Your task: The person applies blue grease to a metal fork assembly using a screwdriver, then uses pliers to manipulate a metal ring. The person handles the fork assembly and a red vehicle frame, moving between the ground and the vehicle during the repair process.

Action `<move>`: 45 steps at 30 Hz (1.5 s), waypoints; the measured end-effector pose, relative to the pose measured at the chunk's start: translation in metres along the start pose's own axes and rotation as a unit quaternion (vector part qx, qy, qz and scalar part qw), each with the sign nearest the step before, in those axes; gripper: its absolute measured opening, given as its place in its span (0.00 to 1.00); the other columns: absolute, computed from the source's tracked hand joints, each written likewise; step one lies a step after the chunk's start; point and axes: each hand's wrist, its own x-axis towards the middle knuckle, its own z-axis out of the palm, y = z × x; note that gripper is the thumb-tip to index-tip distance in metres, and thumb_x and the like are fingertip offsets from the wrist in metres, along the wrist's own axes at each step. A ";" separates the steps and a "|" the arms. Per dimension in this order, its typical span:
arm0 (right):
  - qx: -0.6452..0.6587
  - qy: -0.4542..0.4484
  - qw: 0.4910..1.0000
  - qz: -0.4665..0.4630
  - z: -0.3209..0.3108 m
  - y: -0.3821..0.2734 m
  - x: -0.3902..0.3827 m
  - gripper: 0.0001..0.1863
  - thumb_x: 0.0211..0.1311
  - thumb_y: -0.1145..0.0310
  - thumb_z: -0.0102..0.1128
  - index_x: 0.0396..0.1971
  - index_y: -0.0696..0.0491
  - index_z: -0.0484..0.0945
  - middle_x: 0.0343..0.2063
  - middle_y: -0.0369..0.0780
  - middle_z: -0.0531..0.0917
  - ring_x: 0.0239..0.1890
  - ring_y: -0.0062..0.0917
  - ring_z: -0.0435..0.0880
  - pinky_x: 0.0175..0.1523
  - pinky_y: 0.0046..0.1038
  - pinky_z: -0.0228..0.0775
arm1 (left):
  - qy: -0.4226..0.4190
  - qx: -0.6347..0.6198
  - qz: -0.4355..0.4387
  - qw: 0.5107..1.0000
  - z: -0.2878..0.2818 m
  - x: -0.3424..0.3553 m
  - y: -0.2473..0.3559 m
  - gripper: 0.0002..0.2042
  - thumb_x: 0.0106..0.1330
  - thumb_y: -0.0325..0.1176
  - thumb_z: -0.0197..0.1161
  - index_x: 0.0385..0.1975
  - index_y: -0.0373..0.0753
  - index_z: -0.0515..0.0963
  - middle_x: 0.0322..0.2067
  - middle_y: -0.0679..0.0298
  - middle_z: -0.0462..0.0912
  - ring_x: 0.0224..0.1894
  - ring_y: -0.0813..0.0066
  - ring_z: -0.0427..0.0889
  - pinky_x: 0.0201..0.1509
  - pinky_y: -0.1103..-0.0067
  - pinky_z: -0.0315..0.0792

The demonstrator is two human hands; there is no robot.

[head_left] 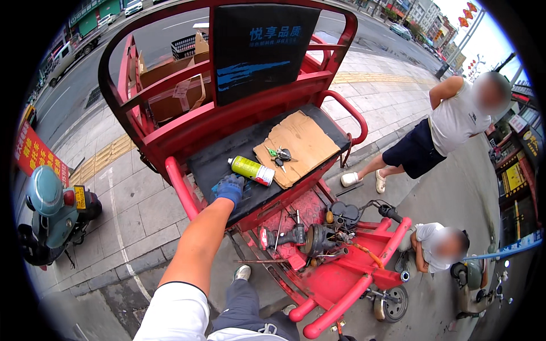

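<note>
My left hand (230,189), in a blue glove, rests on the black seat (210,162) of a red cargo tricycle. Its fingers look apart, partly turned from view, and I see nothing held in them. Right beside the fingertips lies a green-and-white spray can (251,170) on its side. The can's far end overlaps a torn piece of cardboard (310,145). On the cardboard sits a bunch of keys (280,157) with a green tag. My right hand is out of the picture.
A red-and-black cordless power tool (282,236) stands on the tricycle's footboard among dismantled parts near the handlebar (391,213). One person (455,111) stands at the right; another (435,247) crouches by the front. A teal scooter (54,207) is parked left.
</note>
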 end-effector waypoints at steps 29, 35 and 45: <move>0.091 0.129 0.960 -0.233 0.120 -0.163 -0.091 0.14 0.64 0.70 0.60 0.45 0.62 0.77 0.34 0.41 0.83 0.32 0.21 0.82 0.36 0.23 0.78 | -0.036 -0.690 -0.081 0.718 -0.067 -0.026 -0.025 0.10 0.67 0.32 0.63 0.43 0.33 0.79 0.38 0.59 0.84 0.36 0.75 0.83 0.37 0.79 0.78; 0.112 0.035 0.943 -0.313 0.177 -0.289 -0.160 0.15 0.67 0.75 0.57 0.52 0.62 0.74 0.39 0.44 0.84 0.39 0.25 0.84 0.48 0.28 0.78 | -0.262 -0.759 0.022 0.596 -0.185 -0.154 0.089 0.19 0.68 0.34 0.60 0.54 0.29 0.72 0.36 0.58 0.82 0.29 0.76 0.83 0.29 0.82 0.79; 0.214 -0.180 0.897 -0.341 0.235 -0.365 -0.207 0.17 0.67 0.71 0.58 0.53 0.61 0.73 0.41 0.42 0.82 0.41 0.24 0.84 0.50 0.30 0.79 | -0.154 -0.581 0.324 0.730 -0.211 -0.213 0.123 0.17 0.68 0.29 0.58 0.54 0.28 0.73 0.33 0.58 0.85 0.28 0.81 0.84 0.31 0.84 0.79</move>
